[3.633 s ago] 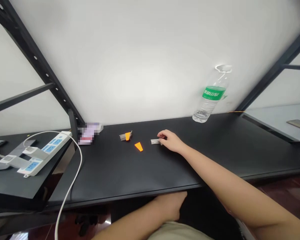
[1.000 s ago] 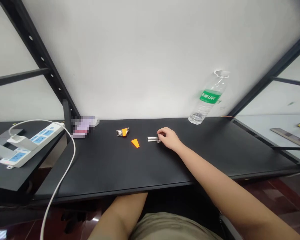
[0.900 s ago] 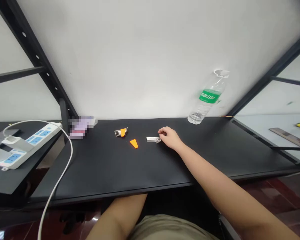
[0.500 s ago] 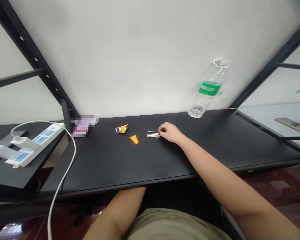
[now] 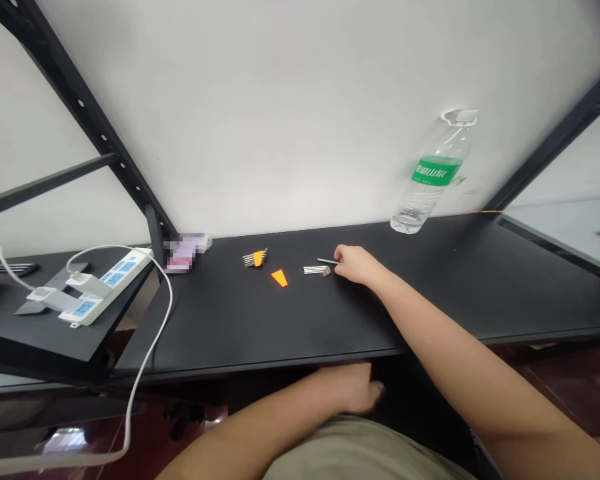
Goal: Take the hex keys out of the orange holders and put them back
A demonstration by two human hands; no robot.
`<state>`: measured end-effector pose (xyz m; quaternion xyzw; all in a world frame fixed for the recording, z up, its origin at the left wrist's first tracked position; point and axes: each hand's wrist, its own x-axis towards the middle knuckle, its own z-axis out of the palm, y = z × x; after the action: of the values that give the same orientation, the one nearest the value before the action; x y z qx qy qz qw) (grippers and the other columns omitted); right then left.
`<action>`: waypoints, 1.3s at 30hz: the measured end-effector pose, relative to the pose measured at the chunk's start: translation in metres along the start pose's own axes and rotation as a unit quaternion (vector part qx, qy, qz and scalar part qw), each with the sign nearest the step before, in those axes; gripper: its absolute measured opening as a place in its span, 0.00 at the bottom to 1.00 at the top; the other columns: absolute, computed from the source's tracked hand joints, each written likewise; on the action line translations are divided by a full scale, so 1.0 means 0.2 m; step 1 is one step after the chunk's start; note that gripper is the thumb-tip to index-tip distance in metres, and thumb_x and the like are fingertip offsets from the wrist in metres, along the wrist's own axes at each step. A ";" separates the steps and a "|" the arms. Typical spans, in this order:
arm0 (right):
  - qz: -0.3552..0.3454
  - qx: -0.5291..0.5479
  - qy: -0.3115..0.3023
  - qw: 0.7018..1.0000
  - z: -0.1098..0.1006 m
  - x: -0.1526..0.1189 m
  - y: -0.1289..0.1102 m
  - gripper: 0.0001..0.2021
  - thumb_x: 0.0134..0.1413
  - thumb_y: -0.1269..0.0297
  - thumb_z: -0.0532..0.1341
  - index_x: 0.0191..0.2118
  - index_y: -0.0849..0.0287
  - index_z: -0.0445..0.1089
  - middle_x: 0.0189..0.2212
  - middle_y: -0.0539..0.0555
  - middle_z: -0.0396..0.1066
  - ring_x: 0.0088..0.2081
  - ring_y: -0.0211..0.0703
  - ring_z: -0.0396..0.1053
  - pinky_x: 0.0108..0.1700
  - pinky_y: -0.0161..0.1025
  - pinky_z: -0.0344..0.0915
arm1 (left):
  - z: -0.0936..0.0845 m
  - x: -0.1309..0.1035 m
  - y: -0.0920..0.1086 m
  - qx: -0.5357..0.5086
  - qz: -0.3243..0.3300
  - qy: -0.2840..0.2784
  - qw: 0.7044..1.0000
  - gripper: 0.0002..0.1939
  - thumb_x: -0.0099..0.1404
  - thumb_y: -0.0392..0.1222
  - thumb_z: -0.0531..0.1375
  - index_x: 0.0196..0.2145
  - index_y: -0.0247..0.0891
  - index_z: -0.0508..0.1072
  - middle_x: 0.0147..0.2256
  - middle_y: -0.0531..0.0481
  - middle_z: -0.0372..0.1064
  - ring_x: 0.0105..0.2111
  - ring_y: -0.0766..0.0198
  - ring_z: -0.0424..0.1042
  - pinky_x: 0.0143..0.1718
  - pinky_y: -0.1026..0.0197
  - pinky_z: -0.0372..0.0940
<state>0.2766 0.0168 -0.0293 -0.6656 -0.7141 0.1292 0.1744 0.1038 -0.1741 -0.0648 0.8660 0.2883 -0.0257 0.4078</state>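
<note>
My right hand is closed over the black table, pinching the end of a thin silver hex key. Just in front of that key, a row of several L-shaped hex keys lies on the tabletop, apart from the fingers. To the left rests an orange wedge-shaped piece, flat and on its own. Farther left is a second bundle of hex keys with an orange holder around it. My left hand hangs below the table's front edge, near my lap; its fingers are mostly hidden and blurred.
A large water bottle with a green label stands against the wall at the back right. A blurred-out packet lies by the left rack post. A white power strip with plugs sits farther left, and its white cable loops across the table's left side.
My right hand has drawn the hex key slightly away from the row and tilted it. My left hand has come into view under the table edge, moving right. The camera view has shifted left.
</note>
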 end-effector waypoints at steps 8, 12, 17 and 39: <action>-0.031 0.052 0.010 0.998 -0.03 0.00 0.03 0.09 0.49 0.74 0.62 0.37 0.57 0.75 0.33 0.51 0.76 0.33 0.39 0.69 0.35 0.34 0.59 | -0.61 -0.20 0.16 0.109 0.086 0.236 0.962 0.17 0.72 0.56 0.54 0.47 0.46 0.75 0.44 0.46 0.76 0.45 0.55 0.74 0.45 0.55 0.67; -0.046 0.076 0.028 0.996 -0.03 0.01 0.04 0.07 0.52 0.72 0.63 0.37 0.55 0.76 0.34 0.50 0.76 0.33 0.39 0.69 0.36 0.34 0.60 | -0.96 -0.18 -0.22 0.167 -0.120 0.341 0.917 0.33 0.59 0.66 0.65 0.53 0.39 0.72 0.48 0.38 0.71 0.49 0.45 0.72 0.43 0.53 0.66; -0.059 0.109 0.047 0.991 0.00 0.02 0.04 0.02 0.55 0.67 0.63 0.34 0.56 0.74 0.30 0.51 0.75 0.28 0.39 0.66 0.32 0.35 0.58 | -0.98 -0.16 -0.51 0.182 -0.148 0.327 0.915 0.44 0.49 0.73 0.68 0.55 0.40 0.71 0.51 0.37 0.69 0.46 0.44 0.72 0.42 0.53 0.65; -0.265 0.145 0.151 0.941 0.00 -0.12 -0.20 0.09 0.64 0.68 0.59 0.41 0.53 0.78 0.39 0.53 0.73 0.38 0.42 0.70 0.44 0.39 0.65 | -0.97 -0.08 -0.55 0.033 0.002 0.345 0.938 0.28 0.57 0.52 0.70 0.53 0.40 0.75 0.40 0.48 0.74 0.36 0.60 0.72 0.43 0.55 0.72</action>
<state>0.2415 -0.0106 -0.0143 -0.4318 -0.8031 0.0784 0.4031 -0.0025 0.0128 -0.0075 0.8353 0.4088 0.2655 0.2543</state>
